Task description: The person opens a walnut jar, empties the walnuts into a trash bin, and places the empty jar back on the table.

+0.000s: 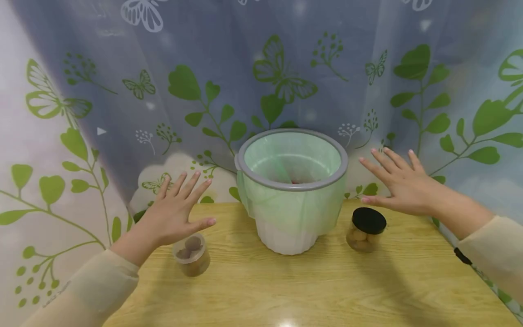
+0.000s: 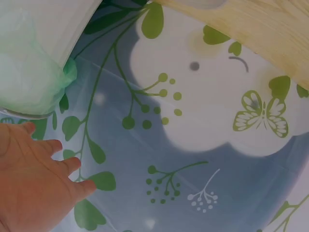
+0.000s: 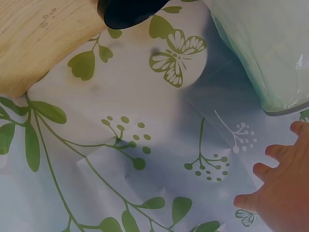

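Note:
A white bin (image 1: 292, 190) with a grey rim and a pale green liner stands at the back middle of the wooden table (image 1: 286, 286). My left hand (image 1: 177, 211) hovers open, fingers spread, to the left of the bin, above a clear lidless jar (image 1: 191, 254) of brown round pieces. My right hand (image 1: 398, 181) hovers open to the right of the bin, just above a black-lidded jar (image 1: 366, 229) of similar pieces. Neither hand holds anything. The wrist views show my left hand's fingers (image 2: 43, 179) and my right hand's fingers (image 3: 277, 188) spread before the curtain, with the bin's liner (image 2: 26, 72) (image 3: 270, 48) close by.
A sheer curtain (image 1: 261, 72) printed with green leaves and butterflies hangs right behind the table and wraps both sides. Something reddish lies at the bottom of the bin. The table's front half holds nothing else.

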Available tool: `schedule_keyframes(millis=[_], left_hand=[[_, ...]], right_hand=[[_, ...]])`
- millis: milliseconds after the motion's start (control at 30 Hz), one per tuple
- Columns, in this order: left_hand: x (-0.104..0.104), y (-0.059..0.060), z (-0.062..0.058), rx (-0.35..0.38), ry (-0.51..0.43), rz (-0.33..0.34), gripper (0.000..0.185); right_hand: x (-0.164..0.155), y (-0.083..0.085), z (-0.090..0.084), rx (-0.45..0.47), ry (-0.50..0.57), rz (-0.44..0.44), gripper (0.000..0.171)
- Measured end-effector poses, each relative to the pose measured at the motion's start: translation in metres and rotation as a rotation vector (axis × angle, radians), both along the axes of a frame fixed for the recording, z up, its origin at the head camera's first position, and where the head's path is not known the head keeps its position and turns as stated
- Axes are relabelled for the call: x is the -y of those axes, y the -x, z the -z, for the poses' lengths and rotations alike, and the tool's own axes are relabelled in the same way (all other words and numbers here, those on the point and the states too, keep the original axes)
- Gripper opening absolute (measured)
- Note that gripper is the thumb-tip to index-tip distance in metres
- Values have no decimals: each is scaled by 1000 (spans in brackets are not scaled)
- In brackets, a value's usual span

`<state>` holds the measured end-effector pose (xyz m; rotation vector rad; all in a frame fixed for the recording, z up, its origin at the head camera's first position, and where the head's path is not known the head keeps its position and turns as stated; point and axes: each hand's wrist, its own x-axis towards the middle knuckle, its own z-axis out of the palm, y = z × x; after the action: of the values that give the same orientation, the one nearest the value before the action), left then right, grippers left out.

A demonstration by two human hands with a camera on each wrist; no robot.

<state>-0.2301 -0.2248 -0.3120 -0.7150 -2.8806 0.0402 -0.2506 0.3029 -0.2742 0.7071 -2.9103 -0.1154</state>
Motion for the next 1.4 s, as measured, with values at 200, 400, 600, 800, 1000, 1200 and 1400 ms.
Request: schedule_keyframes(millis=[200, 400, 600, 800, 1000, 1200, 1400], left_hand=[[2, -1, 3, -4, -16, -3, 92], [3, -2, 5, -9, -22, -1, 92], [4, -5, 7, -19, -39, 10, 90], [7, -7, 14, -24, -54, 9, 91], [11, -9, 21, -18, -79, 1, 92], [14, -10, 28, -14, -112, 21, 90], [17, -10, 33, -29, -166, 58, 87]], right_hand=[[0, -2, 0, 3, 12, 3, 97], [0, -3, 2, -4, 13, -3, 97], [-2, -5, 6, -9, 36, -12, 97], [-4, -8, 11, -4, 67, -19, 97], [-5, -12, 17, 6, 98, -28, 97], [-4, -14, 22, 24, 135, -32, 96], [-4, -14, 26, 35, 167, -39, 95]])
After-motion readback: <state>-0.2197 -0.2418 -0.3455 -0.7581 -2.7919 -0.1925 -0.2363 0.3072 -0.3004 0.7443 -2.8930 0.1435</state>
